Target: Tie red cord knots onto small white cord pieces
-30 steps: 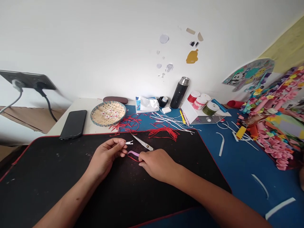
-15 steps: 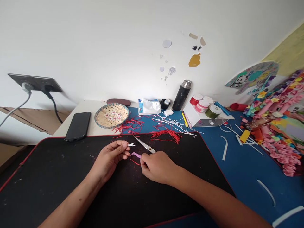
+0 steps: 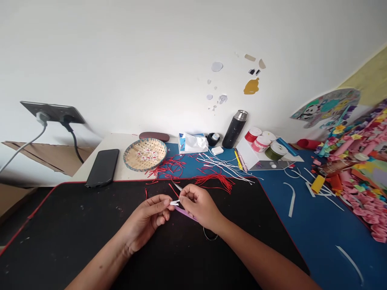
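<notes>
My left hand (image 3: 154, 211) pinches a small bunch of white cords (image 3: 174, 203) between thumb and fingers, with the ends sticking out to the right. My right hand (image 3: 199, 205) has thumb and forefinger closed on one of those white ends, close to the left fingertips. Below the cords shows a purple slim tool with a bent tip, which looks like tweezers (image 3: 186, 213); whether it lies on the mat or rests in my right palm, I cannot tell. Scissors (image 3: 178, 187) lie mostly hidden beneath my right hand, with a blade tip and a handle loop showing.
Red cord pieces (image 3: 219, 181) and white cords (image 3: 225, 164) lie behind the black mat (image 3: 75, 233). Further back are a woven basket (image 3: 128, 161), a tissue pack (image 3: 193, 143), a black flask (image 3: 234, 133) and cord spools (image 3: 276, 151). A phone (image 3: 102, 167) rests left.
My right hand has gone from gripping the purple tool to pinching a white cord end beside my left hand. Both hands now meet at the cords, and the view has tilted slightly upward.
</notes>
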Tool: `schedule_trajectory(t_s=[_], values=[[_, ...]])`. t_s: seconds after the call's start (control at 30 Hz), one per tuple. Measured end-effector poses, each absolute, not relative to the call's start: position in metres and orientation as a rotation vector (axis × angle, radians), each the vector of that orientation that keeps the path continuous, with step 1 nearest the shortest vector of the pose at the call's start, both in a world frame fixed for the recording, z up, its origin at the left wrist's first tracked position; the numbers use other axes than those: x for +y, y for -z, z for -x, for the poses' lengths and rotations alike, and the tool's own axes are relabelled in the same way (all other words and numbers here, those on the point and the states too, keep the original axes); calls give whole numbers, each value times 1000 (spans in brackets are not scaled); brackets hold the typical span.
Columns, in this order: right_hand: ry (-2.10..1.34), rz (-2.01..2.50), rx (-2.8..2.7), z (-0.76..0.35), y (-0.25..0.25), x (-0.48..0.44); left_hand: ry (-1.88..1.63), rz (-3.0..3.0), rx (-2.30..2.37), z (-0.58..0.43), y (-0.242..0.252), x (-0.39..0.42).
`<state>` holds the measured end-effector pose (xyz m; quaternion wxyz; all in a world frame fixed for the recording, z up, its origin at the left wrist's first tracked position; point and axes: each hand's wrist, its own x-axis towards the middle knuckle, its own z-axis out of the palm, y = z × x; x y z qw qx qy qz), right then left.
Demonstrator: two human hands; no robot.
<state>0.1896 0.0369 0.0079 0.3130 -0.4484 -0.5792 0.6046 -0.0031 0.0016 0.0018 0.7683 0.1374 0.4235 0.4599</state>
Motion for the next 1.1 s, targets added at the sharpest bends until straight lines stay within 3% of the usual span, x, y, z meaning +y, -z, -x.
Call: schedule_trajectory(t_s=[1.1], values=[[-1512, 1207, -1706, -183, -4, 29, -1021, -518, 954, 2, -2, 2]])
